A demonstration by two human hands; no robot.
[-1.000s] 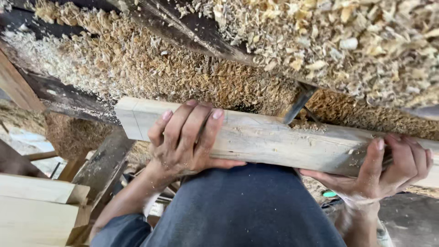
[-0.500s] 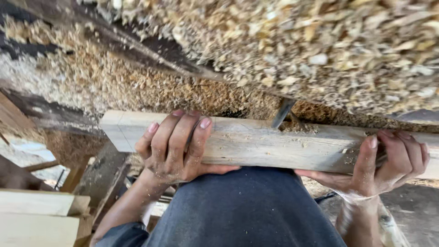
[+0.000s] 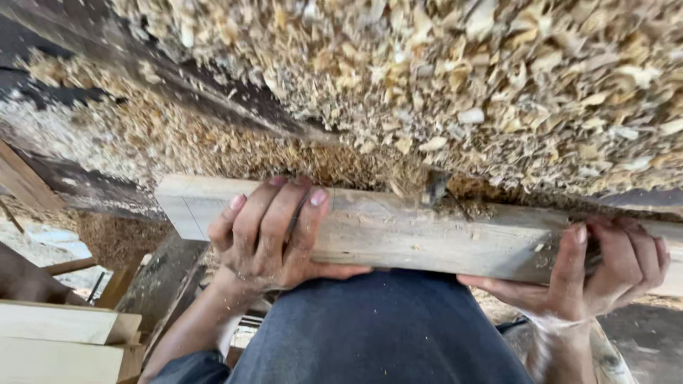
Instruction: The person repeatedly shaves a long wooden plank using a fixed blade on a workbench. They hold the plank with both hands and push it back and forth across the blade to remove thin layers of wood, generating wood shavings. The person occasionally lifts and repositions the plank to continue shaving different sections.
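A long pale wooden plank (image 3: 427,231) lies crosswise in front of me, against a dark machine bed heaped with wood shavings (image 3: 441,78). My left hand (image 3: 274,231) grips the plank near its left end, fingers wrapped over the top face. My right hand (image 3: 605,267) holds the plank near its right end from below, fingers curled over the near edge. A dark metal part (image 3: 434,188) touches the plank's far edge at the middle, with shavings piled around it. My dark blue garment (image 3: 377,334) fills the lower middle.
Pale boards (image 3: 64,341) are stacked at the lower left. A dark wooden beam (image 3: 160,274) slants down below the plank's left end. Sawdust covers the ledge (image 3: 107,142) at left. The ground (image 3: 640,334) at lower right is dark.
The plank has shifted a little to the left and closer to the dark metal part, both hands staying on it. Shavings now fill more of the upper view.
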